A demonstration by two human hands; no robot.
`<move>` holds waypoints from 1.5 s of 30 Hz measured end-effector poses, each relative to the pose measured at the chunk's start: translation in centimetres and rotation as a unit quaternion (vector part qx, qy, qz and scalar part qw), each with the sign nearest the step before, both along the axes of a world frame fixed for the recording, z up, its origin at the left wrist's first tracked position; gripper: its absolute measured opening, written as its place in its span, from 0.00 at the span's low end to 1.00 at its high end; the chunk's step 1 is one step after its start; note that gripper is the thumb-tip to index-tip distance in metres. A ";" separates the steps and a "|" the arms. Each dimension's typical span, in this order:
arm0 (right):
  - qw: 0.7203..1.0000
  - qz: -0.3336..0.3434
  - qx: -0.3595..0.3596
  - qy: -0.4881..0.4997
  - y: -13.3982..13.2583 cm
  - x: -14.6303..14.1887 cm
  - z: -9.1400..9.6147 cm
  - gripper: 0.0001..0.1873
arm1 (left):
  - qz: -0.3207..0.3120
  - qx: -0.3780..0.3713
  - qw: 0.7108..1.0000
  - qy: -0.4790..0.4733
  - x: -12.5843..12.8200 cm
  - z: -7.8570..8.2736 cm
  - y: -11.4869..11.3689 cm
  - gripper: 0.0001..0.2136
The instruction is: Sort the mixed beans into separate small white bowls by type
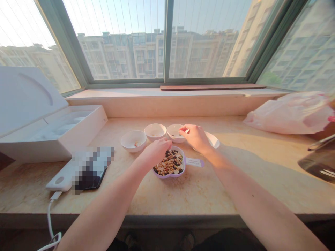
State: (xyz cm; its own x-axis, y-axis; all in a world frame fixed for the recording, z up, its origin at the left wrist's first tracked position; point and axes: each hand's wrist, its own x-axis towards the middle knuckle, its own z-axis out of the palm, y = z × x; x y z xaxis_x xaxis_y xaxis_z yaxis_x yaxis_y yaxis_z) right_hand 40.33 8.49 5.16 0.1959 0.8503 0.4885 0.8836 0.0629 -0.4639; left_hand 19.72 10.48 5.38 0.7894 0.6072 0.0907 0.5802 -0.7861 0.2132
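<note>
The left hand (156,152), fingers loosely curled and nothing visible in them, lies over the far rim of a purple-rimmed bowl (169,176) of mixed beans (169,163), the nearer hand to it. The right hand (196,138) pinches narrowly at the rightmost white bowl (175,133), just far and right of the beans (any bean held is too small to tell). A paper tag (194,162) marks the bowl's long axis, running right.

Nothing is readable; the tag (194,162) on the lilac bowl (167,176) is too small.
</note>
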 end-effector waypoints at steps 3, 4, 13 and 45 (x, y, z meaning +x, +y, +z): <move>1.000 -0.002 -0.011 -0.011 0.0 0.1 0.0 0.06 | -0.009 -0.001 1.000 0.017 0.0 0.0 0.0 0.14; 1.000 -0.004 -0.013 -0.013 0.1 0.1 0.0 0.06 | -0.015 -0.001 1.000 0.019 0.1 0.0 0.0 0.14; 1.000 -0.030 -0.004 0.002 0.2 0.4 0.0 0.06 | -0.029 -0.004 1.000 0.006 0.2 -0.9 0.5 0.14; 1.000 -0.013 0.025 0.005 -0.1 -0.3 -0.1 0.08 | 0.239 -0.063 0.936 -0.249 -7.5 3.2 7.2 0.12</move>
